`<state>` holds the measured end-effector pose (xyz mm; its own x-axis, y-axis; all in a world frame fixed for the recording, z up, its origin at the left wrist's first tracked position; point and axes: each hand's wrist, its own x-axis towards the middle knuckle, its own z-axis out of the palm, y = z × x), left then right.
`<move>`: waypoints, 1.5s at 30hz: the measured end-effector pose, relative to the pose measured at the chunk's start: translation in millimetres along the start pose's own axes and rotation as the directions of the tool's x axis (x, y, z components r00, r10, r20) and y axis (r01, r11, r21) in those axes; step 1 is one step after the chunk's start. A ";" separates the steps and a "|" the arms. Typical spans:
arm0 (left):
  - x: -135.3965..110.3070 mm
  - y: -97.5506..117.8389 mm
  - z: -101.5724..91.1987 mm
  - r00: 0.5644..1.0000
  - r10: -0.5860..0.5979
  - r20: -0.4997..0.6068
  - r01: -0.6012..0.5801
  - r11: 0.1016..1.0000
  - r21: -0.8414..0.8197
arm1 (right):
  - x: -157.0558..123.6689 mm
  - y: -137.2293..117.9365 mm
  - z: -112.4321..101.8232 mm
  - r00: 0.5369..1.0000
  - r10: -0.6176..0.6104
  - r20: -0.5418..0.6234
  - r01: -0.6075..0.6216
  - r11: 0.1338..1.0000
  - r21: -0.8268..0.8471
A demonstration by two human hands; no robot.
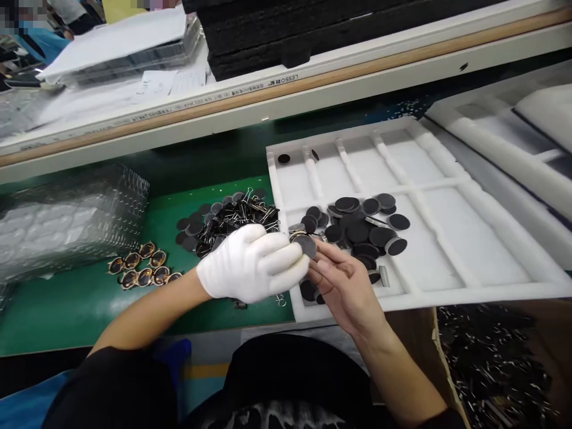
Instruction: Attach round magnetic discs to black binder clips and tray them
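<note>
My left hand (257,265), in a white glove, has its fingers closed on a round grey disc (305,245) with a thin metallic edge. From the other side, my bare right hand (346,283) grips the same disc between thumb and fingers. Both hands are raised over the near left corner of the white foam tray (447,292). Black round discs (357,229) lie heaped in the tray just beyond my right hand. Behind the glove is a pile of black binder clips (241,215) with wire handles, and grey discs (195,227) lie beside it.
Several round gold-rimmed pieces with amber centres (144,276) lie on the green mat (67,322). Clear plastic trays (67,220) are stacked at left, more white foam trays (504,137) at right. A shelf edge (250,95) crosses behind. A box of binder clips (496,363) stands lower right.
</note>
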<state>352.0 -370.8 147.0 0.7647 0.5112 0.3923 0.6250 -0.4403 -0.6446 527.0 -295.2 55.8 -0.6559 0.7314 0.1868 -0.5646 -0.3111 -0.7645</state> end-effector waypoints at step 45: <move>-34.3 -0.9 10.6 0.620 -0.603 0.502 0.773 0.360 -0.522 | 19.8 -24.6 4.2 0.988 0.105 0.115 -0.062 0.941 -0.334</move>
<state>323.6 -380.1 127.2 0.0180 0.9529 0.3026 0.8981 -0.1484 0.4140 525.8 -275.6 81.0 -0.7649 0.6200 0.1747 -0.3235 -0.1351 -0.9365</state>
